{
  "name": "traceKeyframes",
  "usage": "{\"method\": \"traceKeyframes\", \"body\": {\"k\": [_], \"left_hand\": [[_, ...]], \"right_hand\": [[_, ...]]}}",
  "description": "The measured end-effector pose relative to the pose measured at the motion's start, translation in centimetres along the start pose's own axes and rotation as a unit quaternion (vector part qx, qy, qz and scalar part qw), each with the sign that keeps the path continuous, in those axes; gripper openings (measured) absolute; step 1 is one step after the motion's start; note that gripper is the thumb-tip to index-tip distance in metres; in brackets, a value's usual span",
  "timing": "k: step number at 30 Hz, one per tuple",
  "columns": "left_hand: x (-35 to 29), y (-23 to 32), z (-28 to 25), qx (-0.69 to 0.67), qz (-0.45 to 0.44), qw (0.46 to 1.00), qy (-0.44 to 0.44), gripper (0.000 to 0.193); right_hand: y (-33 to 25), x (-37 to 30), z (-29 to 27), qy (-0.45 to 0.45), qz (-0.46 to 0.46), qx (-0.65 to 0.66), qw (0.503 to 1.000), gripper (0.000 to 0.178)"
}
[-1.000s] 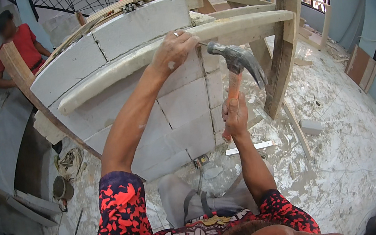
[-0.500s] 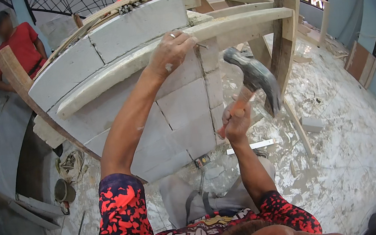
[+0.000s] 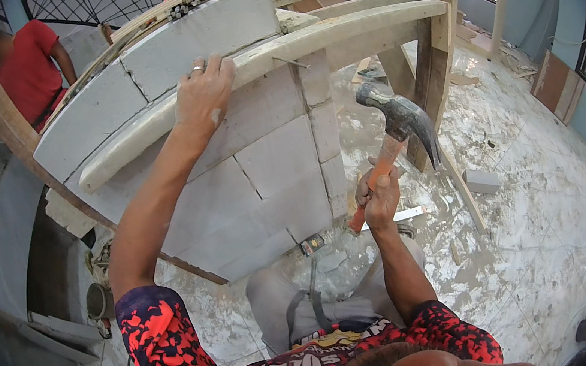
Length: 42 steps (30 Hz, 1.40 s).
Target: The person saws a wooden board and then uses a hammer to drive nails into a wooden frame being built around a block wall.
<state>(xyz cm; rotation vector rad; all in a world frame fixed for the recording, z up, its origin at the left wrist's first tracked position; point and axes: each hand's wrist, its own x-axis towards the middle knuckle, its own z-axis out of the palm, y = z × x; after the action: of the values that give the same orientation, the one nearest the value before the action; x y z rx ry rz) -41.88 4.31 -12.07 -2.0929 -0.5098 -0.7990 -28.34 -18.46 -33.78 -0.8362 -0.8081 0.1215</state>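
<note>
Nail: a thin nail (image 3: 290, 62) is jutting from the front face of the curved strip (image 3: 353, 25), standing apart from both hands.
Left grip: the left hand (image 3: 204, 94) is resting on the strip left of the nail, fingers bending over its upper edge; how firmly they are clasping I cannot tell.
Right grip: the right hand (image 3: 381, 196) is closing around the orange handle of the claw hammer (image 3: 405, 119), whose head is hanging below and right of the nail.
Work surface: the strip is running across a pale block wall (image 3: 271, 160), dark joints showing between the blocks.
Room: a stained floor (image 3: 542, 176) is spreading rightward to a blue wall (image 3: 546, 1).
Edges: the strip's right end is meeting an upright post (image 3: 436, 25); a slanting plank (image 3: 11, 123) is bordering the block wall on the left.
Moving room: a gap is separating hammer from nail, and the post is standing behind the hammer, limiting reach that way.
Underfoot: a white bar (image 3: 407, 214), a grey block (image 3: 482, 181) and a long batten (image 3: 465, 195) are lying on the floor.
Far left: a person in a red shirt (image 3: 29, 67) is standing beyond the plank.
</note>
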Motion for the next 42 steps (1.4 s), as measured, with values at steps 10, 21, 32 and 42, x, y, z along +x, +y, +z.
{"method": "traceKeyframes", "body": {"k": [10,21,32,42], "left_hand": [[-0.1,-0.8,0.0,-0.026,0.050,0.998,0.001,0.015],[0.1,-0.9,0.2,-0.068,0.056,0.996,0.016,0.015],[-0.5,-1.6,-0.4,-0.067,0.052,0.996,0.005,0.013],[-0.1,-1.0,0.1,-0.050,0.050,0.997,-0.003,0.016]], "right_hand": [[1.6,1.1,2.5,-0.046,-0.022,-0.003,0.999,0.062],[4.0,2.1,2.0,-0.041,-0.194,-0.058,0.978,0.043],[-1.4,2.2,5.2,0.017,-0.331,0.200,0.922,0.046],[0.9,2.3,3.6,-0.017,-0.232,0.067,0.970,0.045]]}}
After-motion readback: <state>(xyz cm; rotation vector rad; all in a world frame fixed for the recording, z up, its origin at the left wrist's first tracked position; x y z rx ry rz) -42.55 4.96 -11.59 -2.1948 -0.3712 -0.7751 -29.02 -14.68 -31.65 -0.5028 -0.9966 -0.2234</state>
